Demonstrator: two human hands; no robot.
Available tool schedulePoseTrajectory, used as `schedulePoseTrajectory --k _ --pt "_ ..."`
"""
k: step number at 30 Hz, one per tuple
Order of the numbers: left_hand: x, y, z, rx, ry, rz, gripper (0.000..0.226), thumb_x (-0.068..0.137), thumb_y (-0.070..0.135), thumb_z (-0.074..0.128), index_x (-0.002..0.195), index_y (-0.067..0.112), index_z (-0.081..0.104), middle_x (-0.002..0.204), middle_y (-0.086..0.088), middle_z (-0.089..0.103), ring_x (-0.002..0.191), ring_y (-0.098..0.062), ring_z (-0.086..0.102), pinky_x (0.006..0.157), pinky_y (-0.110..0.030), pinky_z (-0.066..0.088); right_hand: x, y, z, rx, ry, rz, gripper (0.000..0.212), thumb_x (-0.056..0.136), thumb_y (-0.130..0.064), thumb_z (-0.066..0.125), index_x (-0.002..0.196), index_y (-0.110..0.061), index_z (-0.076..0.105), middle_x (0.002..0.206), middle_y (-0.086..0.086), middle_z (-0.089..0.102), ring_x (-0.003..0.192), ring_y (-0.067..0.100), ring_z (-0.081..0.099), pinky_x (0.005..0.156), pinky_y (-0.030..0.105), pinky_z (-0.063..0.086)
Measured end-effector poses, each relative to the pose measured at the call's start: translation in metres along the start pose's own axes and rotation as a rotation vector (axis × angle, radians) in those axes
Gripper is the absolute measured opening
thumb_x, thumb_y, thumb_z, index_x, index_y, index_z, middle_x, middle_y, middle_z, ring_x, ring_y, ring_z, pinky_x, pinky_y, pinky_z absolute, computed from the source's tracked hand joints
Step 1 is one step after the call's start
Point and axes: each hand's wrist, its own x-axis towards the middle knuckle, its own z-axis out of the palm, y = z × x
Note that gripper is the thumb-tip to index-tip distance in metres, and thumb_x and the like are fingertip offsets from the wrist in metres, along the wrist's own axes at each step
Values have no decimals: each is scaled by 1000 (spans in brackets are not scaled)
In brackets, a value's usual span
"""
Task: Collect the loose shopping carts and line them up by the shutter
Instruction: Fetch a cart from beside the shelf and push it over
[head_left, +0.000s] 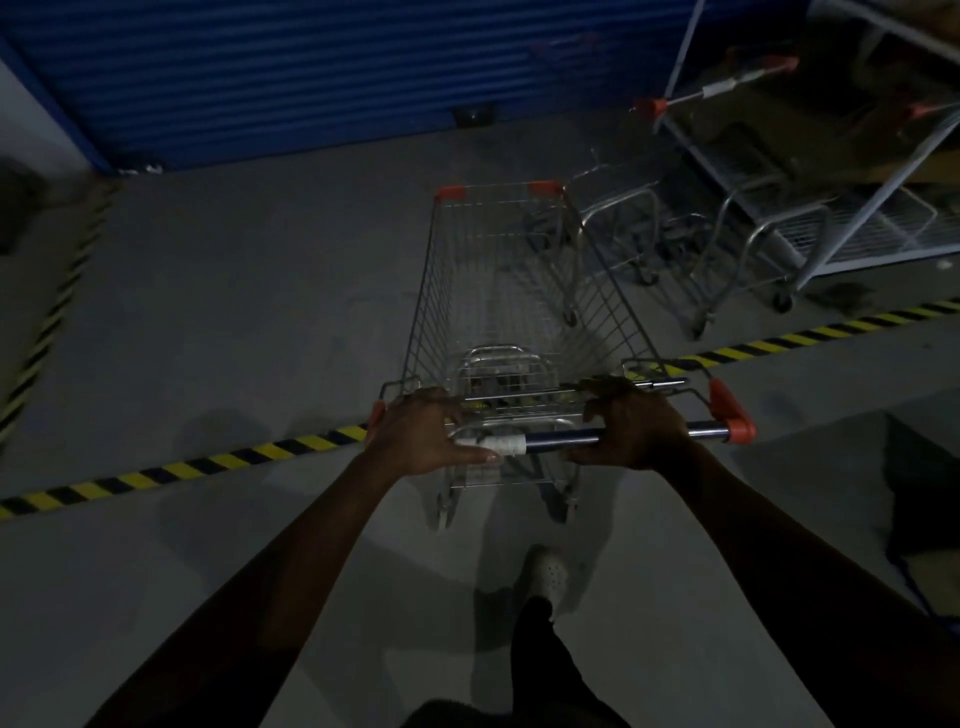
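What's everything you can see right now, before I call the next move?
Held cart: one, silver wire, orange corners, centre.
Handle bar: one, blue and chrome, orange ends.
Shutter: one, blue, far wall.
Hazard stripes: two, yellow-black, across floor and along left.
Parked carts: at least two, silver, far right.
Shoe: one, white, bottom centre.
Left hand: grips handle bar, left part.
Right hand: grips handle bar, right part.

Three shopping carts (519, 312), two hands (421, 431), one blue shutter (311, 67)
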Motion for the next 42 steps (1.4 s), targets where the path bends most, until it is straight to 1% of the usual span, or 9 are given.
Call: schedulePoseTrajectory --k 4,10,14,20,24,27,31,35,42 --pt "66 -7 -3 13 1 -94 101 40 108 39 119 51 63 145 17 48 133 -14 48 108 -53 36 62 45 -6 40 -23 -17 90 48 -96 47 98 -25 73 147 -2 52 132 20 52 102 43 49" --pt "148 -8 -18 -5 40 -132 94 46 104 49 116 43 64 131 22 52 124 -9 53 104 -51 41 147 92 -31 -1 -151 -55 95 48 -95 41 106 -25 70 157 -2 38 142 16 37 109 35 42" --pt "198 -20 -24 -54 66 -135 94 43 106 48 107 40 66 130 19 55 122 -9 53 105 -46 42 189 105 -46 -17 -122 -84 78 61 -83 65 106 -20 71 156 -5 39 140 15 40 106 37 44" --pt "270 -44 -48 -67 73 -127 92 42 104 53 108 41 68 135 21 52 129 -9 48 112 -45 38 267 125 -54 -26 -152 -77 96 52 -95 41 112 -25 68 157 -7 36 142 16 36 107 40 44" --pt "332 -59 -75 -85 25 -97 103 40 99 54 120 36 67 140 13 52 130 -11 49 110 -25 31 325 140 -64 10 -163 -22 89 57 -89 57 121 -27 65 157 -5 36 139 17 41 108 37 43" --pt "383 -76 -95 -103 40 -65 108 38 106 46 121 40 66 140 12 53 128 -11 51 109 -35 42 373 151 -72 19 -111 -5 69 65 -75 73 113 -26 67 156 -5 38 140 16 40 108 36 42" --pt "453 -101 -115 -81 33 -56 96 41 106 48 116 49 63 131 19 57 119 -8 55 103 -40 46 438 171 -72 23 -130 18 82 59 -90 53 107 -26 69 153 -4 43 144 17 35 107 41 44" --pt "513 -118 -133 -73 16 -33 95 39 107 50 113 50 63 124 20 58 114 -7 55 101 -41 46 489 195 -65 24 -70 -5 93 61 -101 33 94 -23 71 142 2 55 138 20 44 94 46 53" --pt "581 -130 -165 -1 -2 14 101 39 108 44 120 50 61 135 23 52 125 -9 51 107 -45 39 547 206 -85 -5 -143 75 93 56 -96 36 112 -29 68 156 -4 37 145 18 29 102 42 48"
